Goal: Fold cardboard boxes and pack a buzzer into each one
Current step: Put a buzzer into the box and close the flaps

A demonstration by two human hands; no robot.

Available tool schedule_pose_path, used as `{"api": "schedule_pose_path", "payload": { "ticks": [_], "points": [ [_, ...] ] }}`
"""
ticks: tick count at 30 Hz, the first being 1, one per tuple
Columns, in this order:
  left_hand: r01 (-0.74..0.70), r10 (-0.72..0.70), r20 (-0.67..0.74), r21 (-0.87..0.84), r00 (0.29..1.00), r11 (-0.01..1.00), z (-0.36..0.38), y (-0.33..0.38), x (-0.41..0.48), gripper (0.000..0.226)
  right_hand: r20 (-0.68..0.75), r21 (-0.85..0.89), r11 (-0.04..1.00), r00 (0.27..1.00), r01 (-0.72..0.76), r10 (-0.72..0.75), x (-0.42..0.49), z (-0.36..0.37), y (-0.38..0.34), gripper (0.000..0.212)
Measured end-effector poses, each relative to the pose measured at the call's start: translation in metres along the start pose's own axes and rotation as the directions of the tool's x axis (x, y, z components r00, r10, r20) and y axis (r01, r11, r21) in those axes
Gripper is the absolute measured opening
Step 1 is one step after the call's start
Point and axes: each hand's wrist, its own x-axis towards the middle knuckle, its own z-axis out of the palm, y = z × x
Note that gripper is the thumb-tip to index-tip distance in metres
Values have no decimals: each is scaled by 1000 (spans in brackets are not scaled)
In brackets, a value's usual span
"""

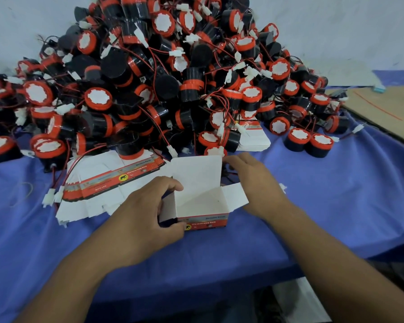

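Cardboard box: the small cardboard box [202,199], white inside with a red printed front, stands upright on the cloth right before me. Its mouth is open upward and there is nothing in it.
Flaps: the tall white lid flap [196,173] stands up at the back, and a short side flap [234,197] splays out to the right.
Left hand: my left hand [138,217] grips the box's left side, with the thumb over the top edge and the fingers curled at the lower front corner.
Right hand: my right hand [252,180] lies just behind and right of the box. The fingers are nearly straight, holding nothing, with their tips at the lid flap's right edge. The thumb is hidden.
Step in hand: I judge the box is formed and ready for its buzzer.
Doing it well: grip lightly on the left so the wall does not bow, and leave both flaps clear of the mouth. Take one of the buzzers lying loose near the box, gather its wire and white plug with it, and lower it in straight.
Risk: the red and black wires tangle, so one lift may drag its neighbours along.
Buzzers: a heap of black cylindrical buzzers with red caps [173,78] rises behind the box, and the nearest sit just beyond the lid flap.
Flat blanks: a fanned stack of unfolded red-and-white box blanks [96,185] lies to the left, partly under the heap.
Cloth: a blue cloth [336,194] covers the table.
Far right: a brown cardboard sheet [383,106] lies flat.
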Motion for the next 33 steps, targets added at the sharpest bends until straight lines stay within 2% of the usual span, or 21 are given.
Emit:
{"api": "schedule_pose_path", "payload": {
  "ticks": [4, 7, 11, 15, 18, 22, 24, 26, 28, 30, 33],
  "points": [
    [-2, 2, -3, -5, 1000, 1000, -2, 0, -1, 58, -35, 305, 952, 999, 11, 0, 0, 2, -8, 31],
    [-10, 10, 1, 1, 1000, 1000, -2, 0, -1, 57, -72, 344, 935, 991, -82, 113, 5, -3, -5, 16],
    [-4, 4, 12, -3, 1000, 1000, -2, -1, -1, 57, -152, 401, 911, 974, -94, 167, 4, -15, 4, 19],
    [2, -2, 24, -10, 1000, 1000, -2, -1, -1, 57, -172, 647, 756, 947, -98, 270, -4, -31, 5, 23],
    [8, -8, 37, -15, 999, 1000, -1, -1, 0, 57, -232, 736, 677, 944, 12, 236, -12, -44, -3, 21],
    [14, -13, 41, -27, 999, 1000, 0, -3, 0, 60, -367, 538, 802, 929, 258, -52, -30, -55, -20, 13],
    [14, -13, 45, -25, 999, 1000, 0, -4, 1, 61, -361, 419, 830, 906, 368, -220, -38, -57, -27, 6],
    [9, -9, 45, -17, 999, 1000, 0, -5, 1, 60, -345, 276, 849, 871, 450, -350, -43, -54, -32, 14],
    [8, -8, 41, -23, 999, 1000, 0, -5, 2, 60, -390, 154, 862, 831, 484, -397, -46, -53, -36, 15],
    [3, -2, 40, -45, 999, 999, 0, -5, 3, 63, -510, 75, 882, 777, 466, -368, -50, -56, -37, 17],
    [-18, 20, 38, -61, 999, 998, 0, -3, 4, 63, -595, 68, 873, 722, 483, -353, -54, -64, -40, 12]
  ]
}}
